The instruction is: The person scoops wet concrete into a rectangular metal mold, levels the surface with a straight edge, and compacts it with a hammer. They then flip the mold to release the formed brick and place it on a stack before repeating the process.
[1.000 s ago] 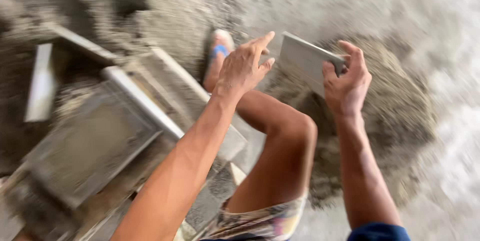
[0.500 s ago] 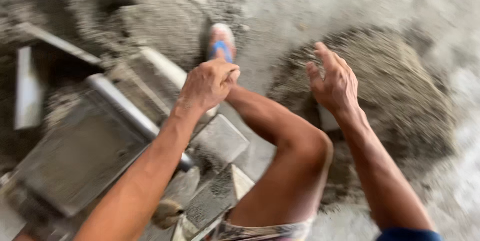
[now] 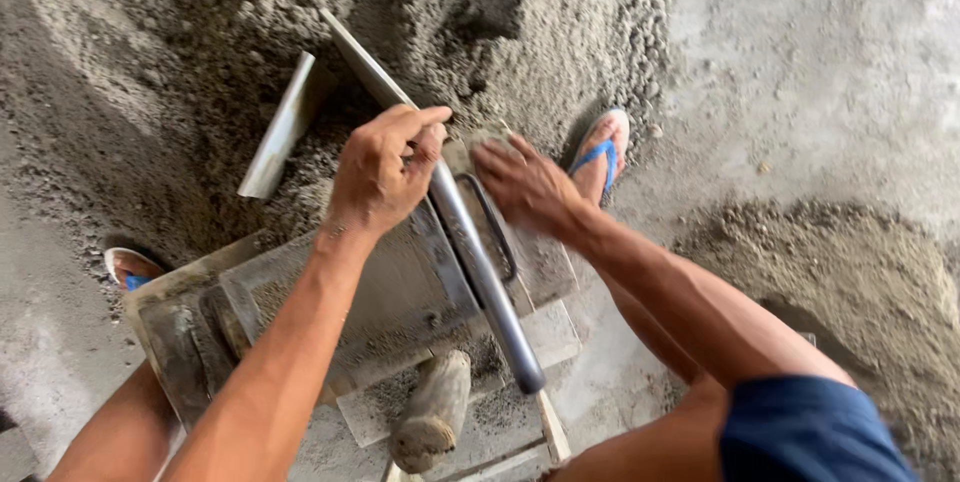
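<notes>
- The landmark is a grey, mortar-caked metal block mould [image 3: 400, 292], a boxy press with flat steel plates, standing on the concrete floor at the foot of a big heap of damp grey sand-cement mix [image 3: 200, 52]
- A long grey round metal lever bar [image 3: 480, 262] runs slantwise across the top of the mould, from a lower end near the mould's front edge up toward the heap
- The left hand [image 3: 380, 177] sits at the upper part of that bar, just above the mould's top plate; its fingers [image 3: 425, 127] are curled around the bar in a closed grasp, thumb side up
- The right hand [image 3: 525, 187] lies just right of the bar, at the far right corner of the mould; its fingers are stretched out nearly flat, palm down, pressing on a mound of grey mix at the mould's edge, and they grip nothing that I can make out
- A thin dark metal loop handle [image 3: 497, 227] sits on the mould top between the bar and the right hand
- A flat grey metal plate [image 3: 280, 127] leans half buried in the heap, beyond the mould and to its left
- A rough brownish wooden stub [image 3: 430, 412] stands in front of the mould, close to the bar's lower end
- A foot in a blue-strapped sandal [image 3: 600, 157] rests beyond the mould's right corner, near the right hand; another sandalled foot [image 3: 130, 267] shows left of the mould
- A smaller mound of loose grey sand [image 3: 850, 282] lies well to the right of the mould
</notes>
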